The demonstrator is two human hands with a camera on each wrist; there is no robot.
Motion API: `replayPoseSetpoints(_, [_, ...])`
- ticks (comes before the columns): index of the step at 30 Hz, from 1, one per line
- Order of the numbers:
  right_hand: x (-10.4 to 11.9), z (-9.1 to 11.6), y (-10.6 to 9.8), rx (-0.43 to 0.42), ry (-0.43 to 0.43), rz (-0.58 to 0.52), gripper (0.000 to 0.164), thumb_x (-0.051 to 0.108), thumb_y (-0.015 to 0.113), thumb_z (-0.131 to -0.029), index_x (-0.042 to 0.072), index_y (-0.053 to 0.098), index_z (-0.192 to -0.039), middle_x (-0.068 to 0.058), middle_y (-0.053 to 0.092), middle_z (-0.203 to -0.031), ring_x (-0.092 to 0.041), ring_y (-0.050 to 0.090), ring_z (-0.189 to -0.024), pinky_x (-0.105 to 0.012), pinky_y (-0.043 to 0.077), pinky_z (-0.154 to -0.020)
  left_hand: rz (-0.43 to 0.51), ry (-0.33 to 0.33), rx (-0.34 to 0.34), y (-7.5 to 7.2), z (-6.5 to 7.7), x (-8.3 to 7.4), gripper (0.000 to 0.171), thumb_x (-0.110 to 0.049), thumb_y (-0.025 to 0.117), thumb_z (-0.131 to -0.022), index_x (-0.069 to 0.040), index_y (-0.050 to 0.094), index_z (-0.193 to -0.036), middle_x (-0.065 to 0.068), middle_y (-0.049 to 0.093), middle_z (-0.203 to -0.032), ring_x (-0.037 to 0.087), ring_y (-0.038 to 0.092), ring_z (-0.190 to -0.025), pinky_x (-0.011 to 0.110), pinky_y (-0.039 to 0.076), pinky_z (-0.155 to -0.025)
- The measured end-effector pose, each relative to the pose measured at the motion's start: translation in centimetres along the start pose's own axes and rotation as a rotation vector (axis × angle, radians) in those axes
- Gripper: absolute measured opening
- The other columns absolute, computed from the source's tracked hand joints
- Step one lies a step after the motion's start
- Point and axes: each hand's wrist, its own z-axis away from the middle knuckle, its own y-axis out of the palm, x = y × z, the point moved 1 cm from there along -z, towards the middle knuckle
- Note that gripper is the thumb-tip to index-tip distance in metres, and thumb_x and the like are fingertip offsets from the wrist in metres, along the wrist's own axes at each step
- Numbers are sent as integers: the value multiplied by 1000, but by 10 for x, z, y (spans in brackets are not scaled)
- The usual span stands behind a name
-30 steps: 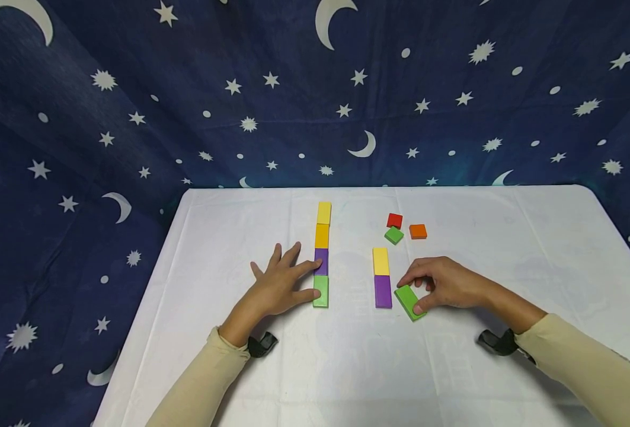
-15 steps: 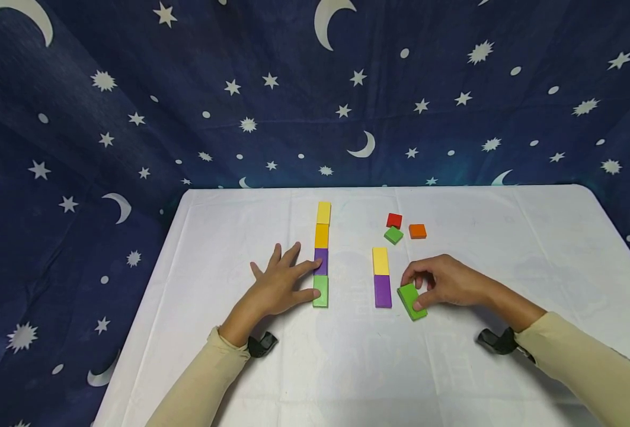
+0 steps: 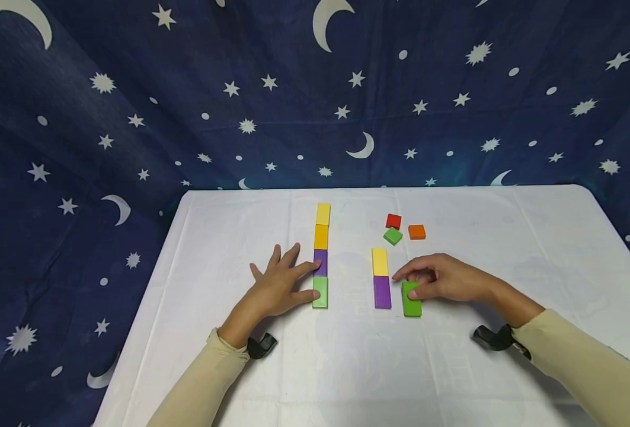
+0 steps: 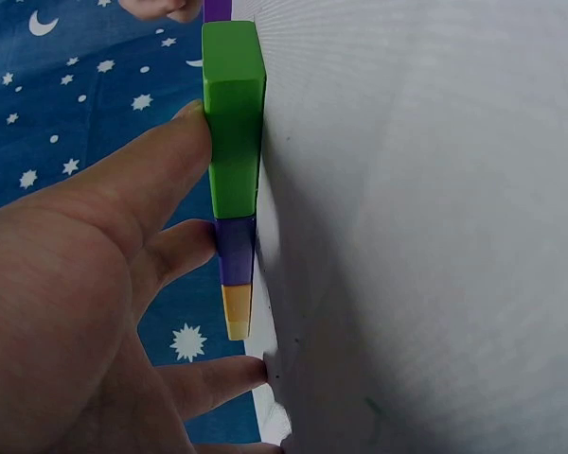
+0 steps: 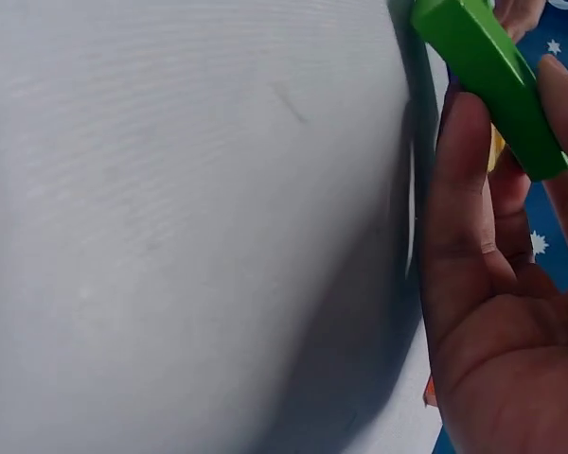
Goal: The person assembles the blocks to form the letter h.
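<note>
My left hand (image 3: 276,289) lies spread beside a column of blocks. Its thumb touches the light green block (image 3: 320,299) at the near end, and its index fingertip is on the purple block (image 3: 320,270) behind it. Farther along that column come an orange-yellow block (image 3: 321,236) and a yellow block (image 3: 323,213). My right hand (image 3: 448,279) pinches a green block (image 3: 412,306), which appears tilted between thumb and fingers in the right wrist view. Just left of it, a second purple block (image 3: 382,292) and a second yellow block (image 3: 380,261) lie end to end.
Behind the shorter row sit a red block (image 3: 393,220), a small green block (image 3: 393,236) touching or nearly touching it, and an orange block (image 3: 417,232). All rest on a white-covered table (image 3: 347,367), backed by a dark blue star-and-moon cloth (image 3: 272,59).
The green block in my right hand has turned from slanted to nearly parallel with the purple block. My right index finger now stretches toward the shorter row. The left hand stays put.
</note>
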Motion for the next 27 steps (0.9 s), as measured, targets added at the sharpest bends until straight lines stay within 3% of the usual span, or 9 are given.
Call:
replayPoseSetpoints(6, [4,-5,-3,-11,-11,-24,28,29,74,-94,27,73,-121,0,66,-104,-20,57,-89,-27,48,-77,-3,3,-6,1,-1,1,68,-60,70,-89,-39,50,-150,12,21,-171,53,7,-155,93,5,-98])
replayPoseSetpoints(11, [7,-11,-5,10,-15,-155,24,23,71,-97,14,69,-118,-10,68,-100,-24,68,-84,-28,56,-80,-1,6,-5,1,0,1,67,-61,70,-89,-39,51,-150,12,20,-171,53,7,-155,93,5,-98])
replayPoseSetpoints(15, [12,-18,-4,25,-35,-278,27,17,68,-99,5,63,-123,-17,66,-119,-29,73,-93,-34,62,-84,-1,3,-6,1,0,1,67,-61,69,-89,-39,51,-150,11,20,-171,52,6,-156,93,5,-99])
replayPoseSetpoints(18, [16,-21,-5,19,-38,-312,30,16,67,-100,5,63,-127,-20,64,-126,-29,73,-96,-35,62,-84,-2,2,-6,2,0,1,67,-61,69,-89,-40,51,-150,12,20,-171,53,7,-155,93,5,-98])
replayPoseSetpoints(24, [26,-28,-5,-34,-45,-344,27,15,66,-100,7,67,-126,-19,65,-124,-34,75,-97,-35,61,-87,4,0,-3,2,-1,1,67,-61,70,-89,-41,50,-150,12,20,-171,52,6,-156,93,4,-98])
replayPoseSetpoints(27, [30,-34,-6,-75,-36,-351,29,14,70,-97,9,67,-125,-16,67,-124,-30,75,-101,-32,60,-89,3,-1,-2,2,-1,1,67,-61,70,-89,-41,50,-150,12,20,-171,53,6,-156,93,4,-98])
